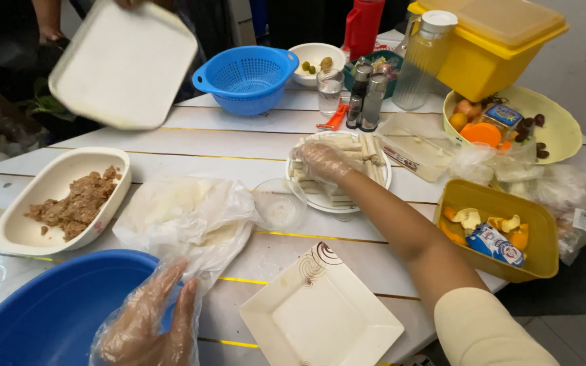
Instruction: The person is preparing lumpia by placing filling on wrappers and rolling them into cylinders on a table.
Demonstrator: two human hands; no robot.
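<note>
Your right hand (321,159), in a thin plastic glove, is curled down over the rolls (347,166) stacked on the round plate (374,191). Can't quite tell whether it's gripping one yet. They look soft and light, probably a bit greasy, so I'd guess you want to hold one gently around its middle, no squeezing. Your left hand (147,325), also gloved, lies open with fingers spread on the rim of the blue tub (49,312), just below the wrapper sheets (184,217).
</note>
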